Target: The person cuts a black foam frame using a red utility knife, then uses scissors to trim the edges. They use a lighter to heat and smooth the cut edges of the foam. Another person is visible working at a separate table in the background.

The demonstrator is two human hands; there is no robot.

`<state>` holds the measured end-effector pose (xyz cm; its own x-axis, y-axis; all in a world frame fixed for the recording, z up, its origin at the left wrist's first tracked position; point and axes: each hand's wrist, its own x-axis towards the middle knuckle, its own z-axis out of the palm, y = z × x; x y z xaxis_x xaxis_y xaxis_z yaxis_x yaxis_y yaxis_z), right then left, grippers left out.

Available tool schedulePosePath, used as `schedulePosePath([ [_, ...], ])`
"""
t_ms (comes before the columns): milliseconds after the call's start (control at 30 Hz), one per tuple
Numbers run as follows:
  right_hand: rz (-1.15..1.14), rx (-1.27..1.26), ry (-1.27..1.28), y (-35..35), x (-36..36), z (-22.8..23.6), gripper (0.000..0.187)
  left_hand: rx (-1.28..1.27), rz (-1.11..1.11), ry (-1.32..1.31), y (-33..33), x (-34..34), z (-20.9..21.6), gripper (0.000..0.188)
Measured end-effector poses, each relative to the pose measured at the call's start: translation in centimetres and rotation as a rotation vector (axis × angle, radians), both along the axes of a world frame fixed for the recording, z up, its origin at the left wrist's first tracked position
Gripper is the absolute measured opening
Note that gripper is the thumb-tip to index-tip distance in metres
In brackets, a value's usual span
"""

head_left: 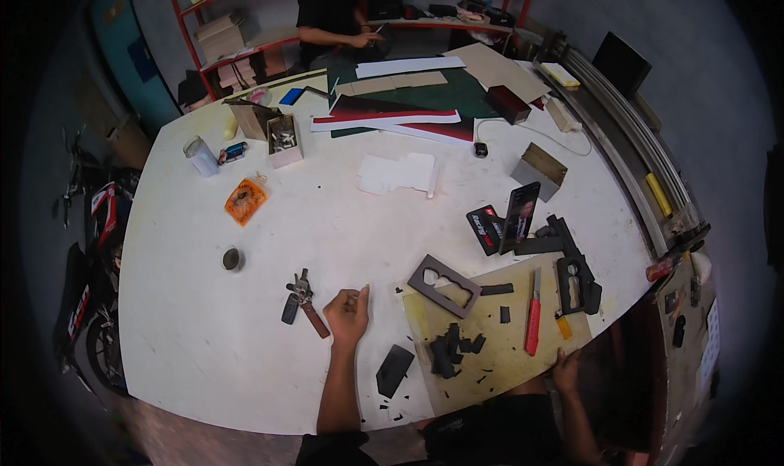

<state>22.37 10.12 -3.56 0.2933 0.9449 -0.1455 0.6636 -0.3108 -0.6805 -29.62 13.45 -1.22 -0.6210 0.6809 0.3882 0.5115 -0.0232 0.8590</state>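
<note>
My left hand (347, 314) rests on the white table with its fingers curled in and thumb raised, nothing visible in it. Left of it lies a bunch of keys (301, 289) with a brown tag and a black fob. My right hand (565, 372) is at the near table edge by the yellowish cutting mat (506, 376), thumb and finger apart, partly hidden. On the mat are a red utility knife (533, 319), a grey frame with a scalloped cutout (443, 285), black foam scraps (447, 352) and a similar black frame (576, 285). A black flat piece (395, 370) lies between my hands.
Beyond the mat, a phone (519, 218) stands upright beside a black card box (486, 227). Farther off are an orange packet (246, 200), a jar (201, 156), an open box (284, 141) and printed strips (384, 121). A person (331, 21) sits at the far side.
</note>
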Motion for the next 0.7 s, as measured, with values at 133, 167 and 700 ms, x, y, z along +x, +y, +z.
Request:
schedulePosePath([
  [133, -0.030, -0.069, -0.012, 0.1, -1.1, 1.1, 0.065, -0.035, -0.010, -0.021, -0.3, 0.5, 0.4, 0.024],
  [167, -0.030, -0.088, 0.002, 0.1, -0.5, 0.8, 0.066, -0.029, -0.021, -0.048, -0.2, 0.5, 0.3, 0.024],
  [700, 0.077, 0.117, -0.212, 0.2, 2.8, -3.7, 0.062, -0.057, -0.017, -0.055, 0.1, 0.1, -0.3, 0.025],
])
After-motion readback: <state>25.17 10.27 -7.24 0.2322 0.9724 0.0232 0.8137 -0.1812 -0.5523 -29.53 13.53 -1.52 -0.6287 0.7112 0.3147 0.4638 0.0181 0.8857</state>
